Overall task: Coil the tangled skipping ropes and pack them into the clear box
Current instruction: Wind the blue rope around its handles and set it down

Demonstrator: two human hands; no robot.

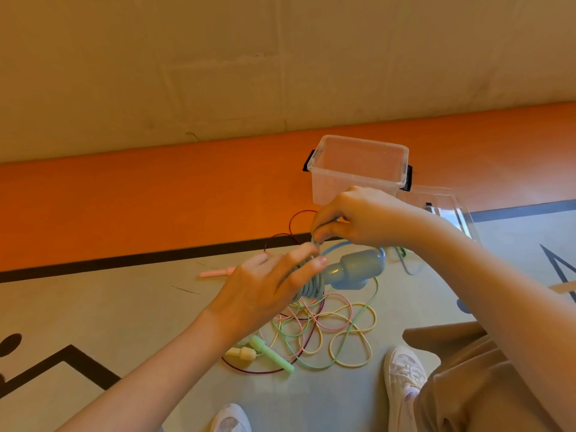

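Note:
My left hand [268, 288] grips a blue skipping rope's handle [355, 271], with blue cord coiled round it [311, 288]. My right hand [352, 218] pinches the blue cord just above the coil. Below them a tangle of green, yellow, pink and dark red ropes [324, 332] lies on the floor, with a green handle [271, 353] and a cream handle [241, 353] at its left. A pink handle [215, 272] lies further left. The clear box [358, 169] stands open behind my hands, nothing in it.
The box's clear lid [448, 210] lies on the floor to the right of the box. My white shoes [403, 378] and a bent knee in brown trousers [467, 385] are at the lower right. An orange floor strip runs behind the box, below a wall.

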